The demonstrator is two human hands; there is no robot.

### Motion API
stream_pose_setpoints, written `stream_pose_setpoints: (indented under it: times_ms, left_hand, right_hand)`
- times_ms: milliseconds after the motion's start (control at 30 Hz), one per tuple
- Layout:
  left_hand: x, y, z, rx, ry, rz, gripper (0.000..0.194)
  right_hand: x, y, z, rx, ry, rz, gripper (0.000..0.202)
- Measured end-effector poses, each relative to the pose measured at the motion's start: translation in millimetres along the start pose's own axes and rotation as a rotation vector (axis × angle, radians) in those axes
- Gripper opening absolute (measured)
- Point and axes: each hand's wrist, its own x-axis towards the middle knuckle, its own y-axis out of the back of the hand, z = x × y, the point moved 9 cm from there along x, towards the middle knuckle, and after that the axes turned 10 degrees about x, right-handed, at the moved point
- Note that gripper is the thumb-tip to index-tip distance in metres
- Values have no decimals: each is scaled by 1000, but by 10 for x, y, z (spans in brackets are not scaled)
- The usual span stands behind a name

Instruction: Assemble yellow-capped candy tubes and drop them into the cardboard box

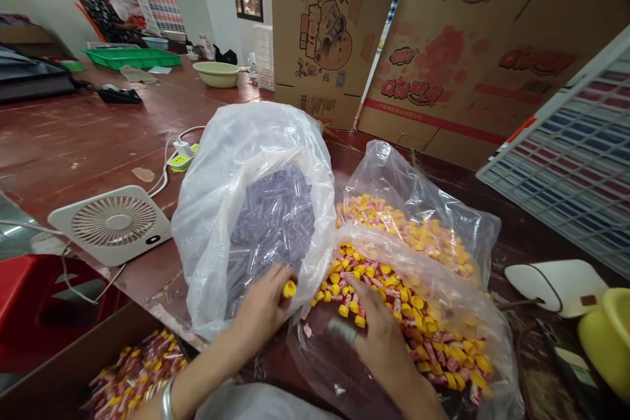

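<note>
My left hand (263, 302) is closed with a small yellow cap (289, 289) at its fingertips, by the near edge of a white plastic bag (201, 236). Inside that bag lie many clear plastic tubes (273, 210). My right hand (381, 335) reaches over a clear bag (319, 367) of yellow-capped pieces with red-and-white wrapped bodies (394, 292). Its fingers are apart, the index finger stretched towards the pieces. Something greyish (343, 329) at the right thumb is smeared by motion, and I cannot tell what it is.
A second bag of capped pieces (413, 230) lies behind. Left are a white fan (115, 223), a power strip (183, 156) and a red stool (44, 328). A box below holds filled pieces (138, 374). Cardboard boxes (335, 46) stand behind; a person (111, 16) sits far left.
</note>
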Motion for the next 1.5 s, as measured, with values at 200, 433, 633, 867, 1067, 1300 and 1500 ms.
stream_pose_setpoints:
  times_ms: [200, 433, 633, 867, 1067, 1300, 1500]
  left_hand:
    - [350, 178, -91, 663, -56, -15, 43]
    - [147, 325, -298, 318, -23, 46, 34]
    - [-144, 165, -145, -485, -23, -139, 31]
    - [-215, -295, 11, -800, 50, -289, 43]
    - [-198, -396, 305, -800, -29, -332, 43]
    - [-269, -476, 289, -1175, 152, -310, 44]
    - [-291, -667, 224, -1330, 258, -283, 40]
  right_hand:
    - [335, -71, 406, -264, -165, -164, 53]
    - [352, -511, 40, -394, 81, -419, 43]
    - [257, -476, 302, -311, 80, -303, 42]
    - [266, 156, 216, 473, -75, 132, 18]
    - [287, 184, -319, 609, 77, 85, 11]
    - [94, -91, -666, 218, 347, -24, 58]
    - [69, -191, -659, 81, 366, 71, 57]
